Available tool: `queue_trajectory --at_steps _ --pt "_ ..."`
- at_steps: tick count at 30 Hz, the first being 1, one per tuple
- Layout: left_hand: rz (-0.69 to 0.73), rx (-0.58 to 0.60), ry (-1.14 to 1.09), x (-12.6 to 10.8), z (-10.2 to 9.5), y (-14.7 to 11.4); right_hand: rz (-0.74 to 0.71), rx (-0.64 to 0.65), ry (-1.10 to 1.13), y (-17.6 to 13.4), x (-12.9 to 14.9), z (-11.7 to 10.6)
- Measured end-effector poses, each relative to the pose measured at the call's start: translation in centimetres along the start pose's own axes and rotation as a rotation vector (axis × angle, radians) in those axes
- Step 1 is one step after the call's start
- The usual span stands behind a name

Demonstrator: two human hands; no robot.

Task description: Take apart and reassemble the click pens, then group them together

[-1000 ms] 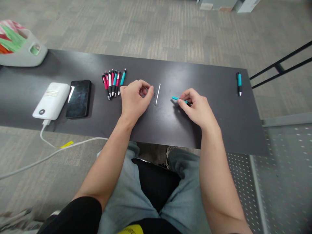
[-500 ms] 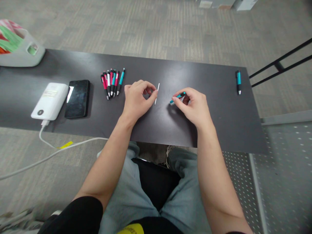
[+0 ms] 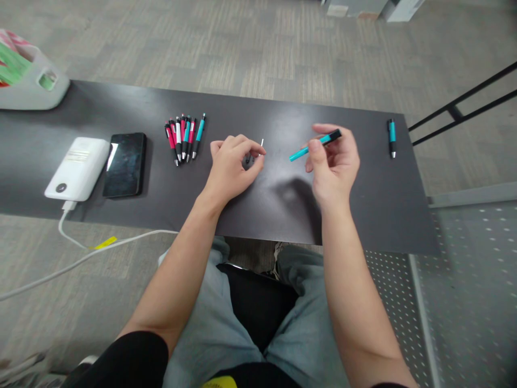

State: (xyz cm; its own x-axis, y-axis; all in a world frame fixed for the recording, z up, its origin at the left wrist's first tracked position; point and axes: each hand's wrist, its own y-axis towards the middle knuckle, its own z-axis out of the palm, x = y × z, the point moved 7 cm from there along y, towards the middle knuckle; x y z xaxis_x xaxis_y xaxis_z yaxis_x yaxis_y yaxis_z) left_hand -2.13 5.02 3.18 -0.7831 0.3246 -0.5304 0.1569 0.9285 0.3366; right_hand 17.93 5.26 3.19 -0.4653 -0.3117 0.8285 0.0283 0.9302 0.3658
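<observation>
The teal pen barrel is lifted above the black table, pinched between thumb and fingertips of the right hand and tilted, its dark end up to the right. The left hand rests on the table, fingers curled round something small and dark — too hidden to identify — while a thin white refill pokes out just beyond its fingertips.

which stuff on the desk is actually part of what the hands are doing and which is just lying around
In use:
- teal pen barrel, held raised in the right hand
- thin white refill, at the left hand fingertips
- pile of pens
- single teal pen

Lying about:
- phone
- white power bank with cable
- grey basket
</observation>
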Motion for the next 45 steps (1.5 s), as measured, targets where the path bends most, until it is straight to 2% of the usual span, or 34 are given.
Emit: queue_trajectory --at_steps 2,6,11,18,22,26,29,31,32,34,37,42,45 --pt "-0.044 -0.030 0.013 0.4 -0.3 0.2 0.019 -0.032 -0.017 -0.1 -0.3 0.0" --pt "-0.109 -0.064 0.037 1.3 -0.7 0.4 -0.042 0.150 -0.079 -0.6 0.0 1.7" --pt "-0.112 -0.074 0.019 1.6 -0.9 0.4 -0.025 0.201 -0.109 -1.1 0.4 2.4" --pt "-0.084 -0.094 -0.014 1.4 -1.1 0.3 0.024 0.126 -0.060 -1.2 0.3 2.2" --pt "-0.096 -0.075 -0.012 1.5 -1.0 0.4 0.060 0.042 -0.018 -0.3 -1.5 2.0" --pt "-0.094 -0.096 -0.036 1.7 -1.1 0.5 0.134 -0.130 0.149 1.0 -5.2 0.4" --pt "-0.085 -0.130 -0.075 2.0 -1.1 0.4 0.239 -0.181 0.371 1.3 -7.1 -0.6" --pt "-0.078 -0.146 -0.092 2.2 -1.1 0.5 0.283 -0.186 0.595 1.0 -7.2 -0.5" --pt "-0.078 -0.153 -0.097 2.3 -1.1 0.5 0.293 -0.228 0.697 0.8 -7.1 -0.6" --pt "-0.085 -0.168 -0.099 2.5 -1.1 0.5 0.298 -0.224 0.818 0.4 -6.2 -0.1" --pt "-0.102 -0.186 -0.098 3.0 -1.5 0.5 0.242 -0.101 0.659 0.3 -4.3 0.6" --pt "-0.117 -0.221 -0.136 4.9 -2.3 0.5 0.035 0.301 0.087 0.7 -1.5 2.8" --pt "-0.133 -0.198 -0.149 6.0 -2.2 0.5 -0.008 0.385 -0.106 1.0 -1.2 3.9"
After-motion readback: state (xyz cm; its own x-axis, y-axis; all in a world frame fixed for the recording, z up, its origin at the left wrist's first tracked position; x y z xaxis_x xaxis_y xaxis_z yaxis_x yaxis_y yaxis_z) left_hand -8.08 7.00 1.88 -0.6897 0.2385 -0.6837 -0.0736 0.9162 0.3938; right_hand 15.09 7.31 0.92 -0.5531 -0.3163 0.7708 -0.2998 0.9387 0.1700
